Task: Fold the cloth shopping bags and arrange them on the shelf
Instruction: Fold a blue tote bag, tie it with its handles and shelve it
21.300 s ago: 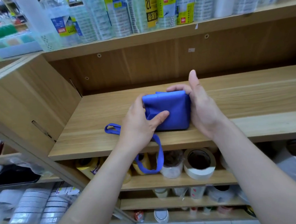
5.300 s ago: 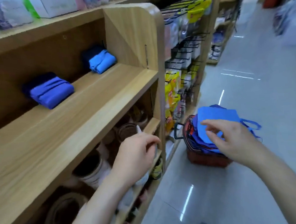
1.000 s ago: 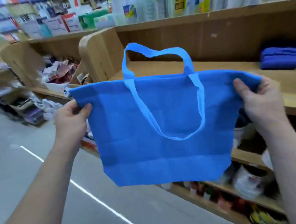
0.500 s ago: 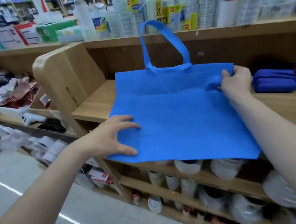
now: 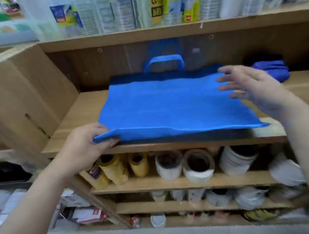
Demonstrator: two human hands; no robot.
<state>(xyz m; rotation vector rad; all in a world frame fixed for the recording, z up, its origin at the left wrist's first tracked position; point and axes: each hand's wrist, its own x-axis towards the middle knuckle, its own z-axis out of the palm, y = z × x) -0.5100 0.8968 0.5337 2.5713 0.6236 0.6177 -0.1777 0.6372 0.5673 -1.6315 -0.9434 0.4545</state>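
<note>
The wooden shelf (image 5: 81,112) is a pale, grained board with a side panel at its left and a darker back panel. A blue cloth bag (image 5: 167,107) lies spread across its middle, from near the back panel to the front edge, with its near-left corner raised off the board. Its handle (image 5: 163,59) stands against the back panel. At the far right sits a folded blue bag (image 5: 272,70), apart from the spread one.

Blue bag (image 5: 167,107) flat on shelf (image 5: 81,114), left grip (image 5: 86,144) pinching near corner, right grip (image 5: 253,87) spread above
</note>
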